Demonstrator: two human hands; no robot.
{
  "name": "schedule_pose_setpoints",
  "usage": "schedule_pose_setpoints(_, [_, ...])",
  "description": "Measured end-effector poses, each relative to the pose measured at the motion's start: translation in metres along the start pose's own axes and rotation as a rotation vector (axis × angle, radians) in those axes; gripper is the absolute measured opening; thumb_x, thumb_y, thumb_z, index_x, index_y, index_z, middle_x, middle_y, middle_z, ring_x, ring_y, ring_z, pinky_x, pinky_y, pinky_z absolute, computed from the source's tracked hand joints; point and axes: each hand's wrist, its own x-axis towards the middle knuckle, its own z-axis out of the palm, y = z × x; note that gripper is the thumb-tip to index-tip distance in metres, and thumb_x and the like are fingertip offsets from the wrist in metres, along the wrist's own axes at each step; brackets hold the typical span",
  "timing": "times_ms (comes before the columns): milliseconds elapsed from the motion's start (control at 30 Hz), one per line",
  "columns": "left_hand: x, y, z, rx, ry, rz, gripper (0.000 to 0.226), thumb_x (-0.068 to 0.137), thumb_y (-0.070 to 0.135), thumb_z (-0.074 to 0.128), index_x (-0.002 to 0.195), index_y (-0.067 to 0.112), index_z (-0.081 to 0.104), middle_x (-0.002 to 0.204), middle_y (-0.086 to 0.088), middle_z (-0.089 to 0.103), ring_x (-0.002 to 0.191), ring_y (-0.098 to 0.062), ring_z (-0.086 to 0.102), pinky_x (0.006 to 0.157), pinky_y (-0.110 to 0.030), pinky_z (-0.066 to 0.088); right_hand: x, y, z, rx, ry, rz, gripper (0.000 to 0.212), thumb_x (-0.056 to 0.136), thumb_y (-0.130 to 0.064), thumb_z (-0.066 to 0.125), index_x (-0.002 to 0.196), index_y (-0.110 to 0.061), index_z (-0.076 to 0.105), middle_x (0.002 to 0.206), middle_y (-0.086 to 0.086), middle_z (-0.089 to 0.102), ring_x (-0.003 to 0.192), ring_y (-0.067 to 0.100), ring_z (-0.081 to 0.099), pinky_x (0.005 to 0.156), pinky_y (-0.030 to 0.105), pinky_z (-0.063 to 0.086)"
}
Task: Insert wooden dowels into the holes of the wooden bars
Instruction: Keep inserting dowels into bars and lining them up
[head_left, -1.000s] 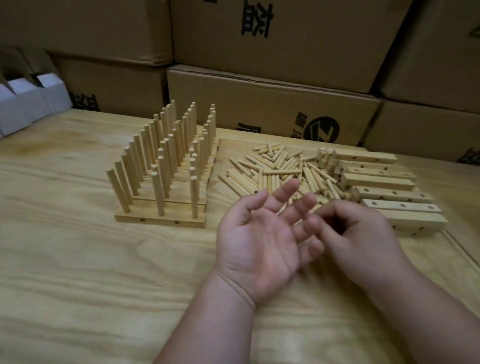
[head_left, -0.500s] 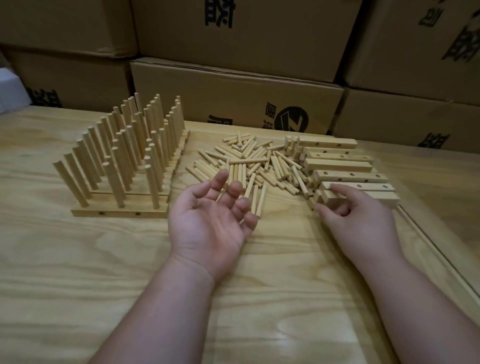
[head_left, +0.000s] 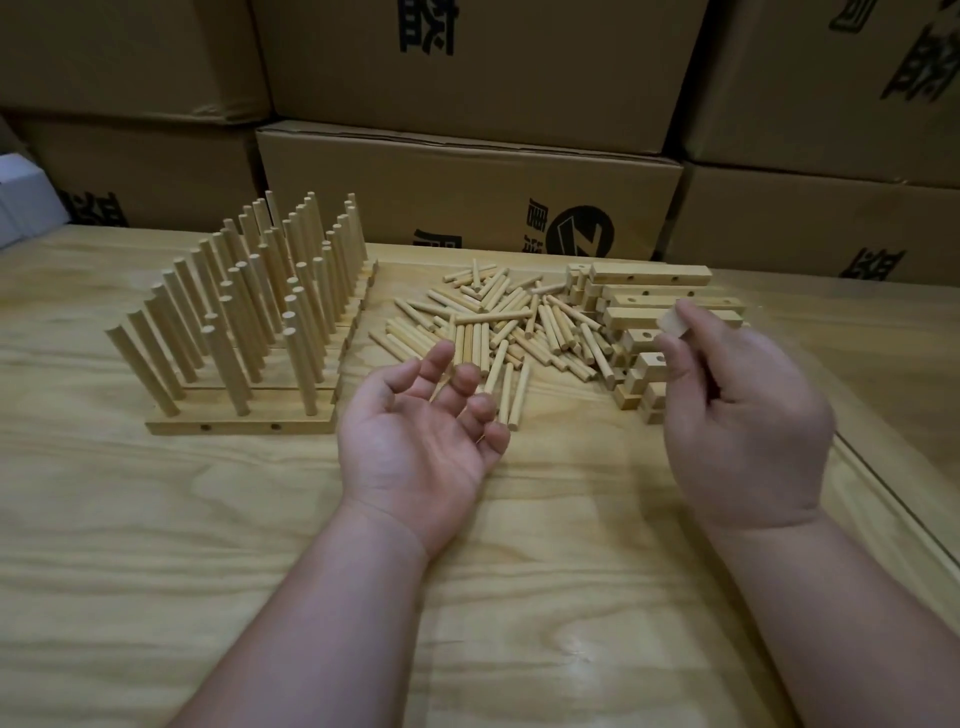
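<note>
Squared wooden bar (head_left: 674, 323) — right hand (head_left: 748, 421)

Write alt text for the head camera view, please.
A person's right hand grips a wooden bar end-on while the left hand lies palm up, open, before loose dowels; finished bars with upright dowels stand left.

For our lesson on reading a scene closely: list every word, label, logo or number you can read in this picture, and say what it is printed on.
No text can be read whole.
Black Chinese characters on the stacked brown cardboard boxes: cut off or blurred, not readable.
Round black logo with a slanted stroke on the middle box: a mark, no legible words.
Wooden bars, loose wooden dowels, pale wooden table: no print.
</note>
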Motion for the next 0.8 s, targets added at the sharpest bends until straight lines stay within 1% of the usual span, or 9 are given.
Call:
schedule_pose_setpoints(133, [-0.001,-0.006,0.005,0.177,-0.030,-0.159,0.033,0.076,0.025,0.054,0.100,0.007,0.068,0.082,-0.009,0.070,0.064,-0.021,0.067,0.058,-0.029,0.056,-0.003,-0.019,0.003,0.302,0.035,-0.238,0.024,0.096,-0.009,0.067,0.119,-0.004,0.069,0.100,0.006,0.075,0.081,0.017,0.070,0.072,0.030,0.059])
schedule_pose_setpoints(267, [-0.001,-0.010,0.006,0.234,-0.101,-0.266,0.044,0.091,0.037,0.051,0.114,0.003,0.066,0.107,-0.020,0.074,0.085,-0.028,0.076,0.065,-0.035,0.062,-0.013,-0.034,0.008,0.506,-0.082,-0.253,0.027,0.094,-0.005,0.068,0.120,-0.004,0.068,0.106,0.005,0.074,0.091,0.015,0.073,0.069,0.036,0.060])
schedule_pose_setpoints(400, [0.002,-0.005,0.006,0.157,-0.109,-0.145,0.048,0.107,0.039,0.033,0.120,0.004,0.062,0.117,-0.017,0.074,0.085,-0.023,0.076,0.067,-0.034,0.062,-0.016,-0.037,0.013,0.599,-0.278,-0.185,0.027,0.091,-0.011,0.072,0.119,-0.009,0.072,0.105,0.001,0.075,0.095,0.010,0.071,0.075,0.027,0.057])
schedule_pose_setpoints(500, [0.006,-0.004,0.004,0.161,0.008,-0.022,0.047,0.106,0.032,0.042,0.137,-0.001,0.055,0.103,-0.013,0.072,0.083,-0.022,0.072,0.067,-0.036,0.061,-0.018,-0.034,0.014,0.638,-0.444,-0.012,0.029,0.091,-0.027,0.070,0.118,-0.016,0.072,0.101,-0.009,0.071,0.085,0.011,0.067,0.071,0.015,0.046])
schedule_pose_setpoints(567, [0.008,-0.001,0.001,0.113,0.077,0.063,0.045,0.103,0.029,0.049,0.138,0.001,0.055,0.094,-0.008,0.069,0.072,-0.015,0.067,0.056,-0.029,0.056,-0.017,-0.031,0.016,0.578,-0.576,0.088,0.036,0.092,-0.040,0.063,0.124,-0.024,0.067,0.110,-0.015,0.065,0.098,0.010,0.063,0.079,0.019,0.046])
schedule_pose_setpoints(633, [0.008,0.002,-0.001,0.060,0.093,0.101,0.036,0.100,0.029,0.055,0.122,0.002,0.065,0.092,-0.006,0.068,0.067,-0.012,0.063,0.052,-0.024,0.051,-0.018,-0.027,0.019,0.459,-0.734,0.114,0.048,0.093,-0.050,0.055,0.139,-0.035,0.053,0.136,-0.020,0.053,0.128,0.002,0.048,0.105,0.030,0.040])
schedule_pose_setpoints(667, [0.007,0.003,-0.001,0.043,0.097,0.107,0.031,0.099,0.029,0.057,0.108,0.002,0.071,0.089,-0.006,0.068,0.065,-0.011,0.062,0.052,-0.023,0.049,-0.018,-0.027,0.021,0.397,-0.818,0.097,0.055,0.093,-0.055,0.051,0.146,-0.040,0.043,0.148,-0.024,0.040,0.141,-0.001,0.032,0.115,0.033,0.029])
schedule_pose_setpoints(733, [0.006,0.002,-0.002,0.043,0.117,0.111,0.031,0.097,0.029,0.061,0.089,0.002,0.074,0.080,-0.006,0.066,0.063,-0.011,0.060,0.052,-0.023,0.047,-0.020,-0.026,0.024,0.305,-0.984,0.042,0.063,0.094,-0.063,0.041,0.153,-0.048,0.021,0.161,-0.030,0.010,0.148,-0.008,0.002,0.118,0.033,0.008])
schedule_pose_setpoints(800, [0.005,0.001,-0.001,0.054,0.128,0.110,0.032,0.095,0.029,0.063,0.081,0.004,0.076,0.076,-0.005,0.064,0.061,-0.011,0.058,0.052,-0.022,0.045,-0.023,-0.026,0.026,0.238,-1.105,-0.023,0.064,0.096,-0.066,0.033,0.154,-0.049,0.015,0.162,-0.029,-0.004,0.146,-0.010,-0.012,0.118,0.034,0.001])
